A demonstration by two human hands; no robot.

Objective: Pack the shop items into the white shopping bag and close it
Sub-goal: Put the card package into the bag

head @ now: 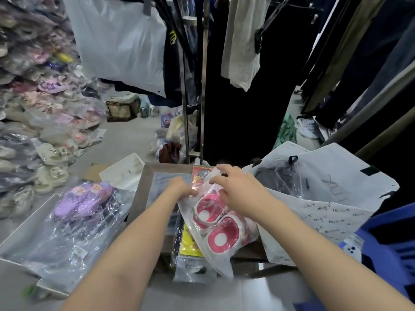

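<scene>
Bagged slippers [33,108] pile up on my left, and purple slippers [83,198] lie wrapped beside the table [143,187]. My left hand [179,187] pinches the edge of a thin bag [221,263] holding pink slippers [215,223], and my right hand [238,189] grips its top. Just to the right lies the white bag [336,212], printed all over with a small word, perhaps "HELILIN". Clothes [242,52] hang behind.

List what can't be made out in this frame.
Head view:
- Fingers of the left hand: tucked behind the hand itself and the slipper bag, so the grip is unclear.
- yellow packet: mostly under the slipper bag, print unreadable.
- white shopping bag: its contents are hidden by its own walls.
- footwear pile: blurred, and cut off by the left edge.
</scene>
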